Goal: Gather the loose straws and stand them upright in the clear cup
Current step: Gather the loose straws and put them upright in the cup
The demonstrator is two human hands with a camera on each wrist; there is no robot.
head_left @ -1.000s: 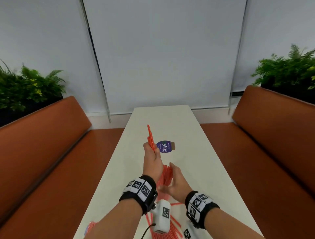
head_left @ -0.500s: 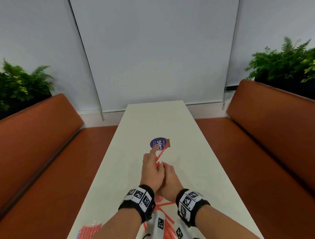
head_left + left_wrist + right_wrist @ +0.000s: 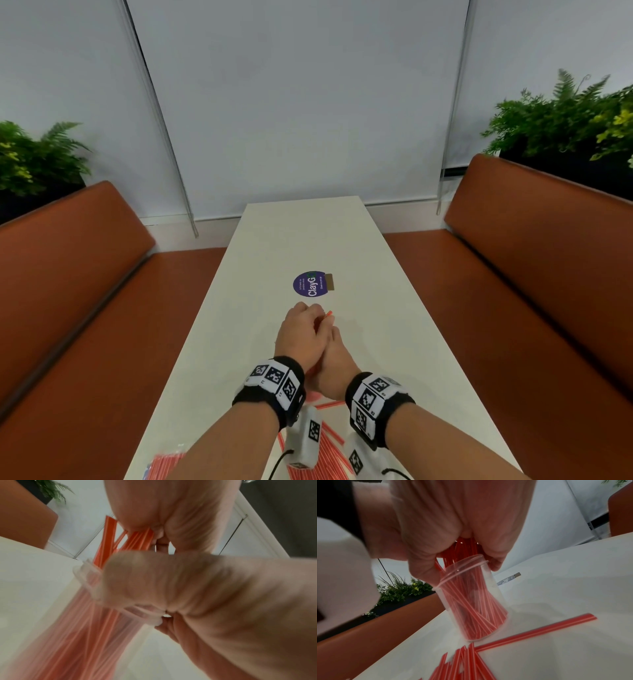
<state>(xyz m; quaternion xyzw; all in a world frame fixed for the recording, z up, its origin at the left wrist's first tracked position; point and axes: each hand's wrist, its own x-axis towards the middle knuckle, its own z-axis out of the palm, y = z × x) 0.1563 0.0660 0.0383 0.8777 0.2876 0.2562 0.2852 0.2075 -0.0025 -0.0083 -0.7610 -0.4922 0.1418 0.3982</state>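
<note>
Rust-orange padded benches run along both sides of a long, smooth white table, with pale roller blinds behind and fern planters at the far corners. At the near left table edge lies a packet of red-and-white striped straws, partly cut off by the frame. Left hand sits over the table's middle, its grip curled tight around a bundle of straws; one thin orange-red tip pokes out past the knuckles in the head view. That bundle goes down into the clear cup, a smooth see-through plastic cylinder with a ridged rim, standing on the table and tilted a bit in the right wrist view. Straws inside fan out and cross, lower ends at the cup's base. Right hand presses against the left one; its grip wraps the cup at the rim, with a thumb over the rim in the left wrist view. Both wrists wear black bands with square black-and-white marker tags. Loose straws lie flat in a fanned pile just in front of the cup, and one single straw lies crosswise right beside the base. Farther up the table is a round purple sticker with a small tan tab at its right edge.
</note>
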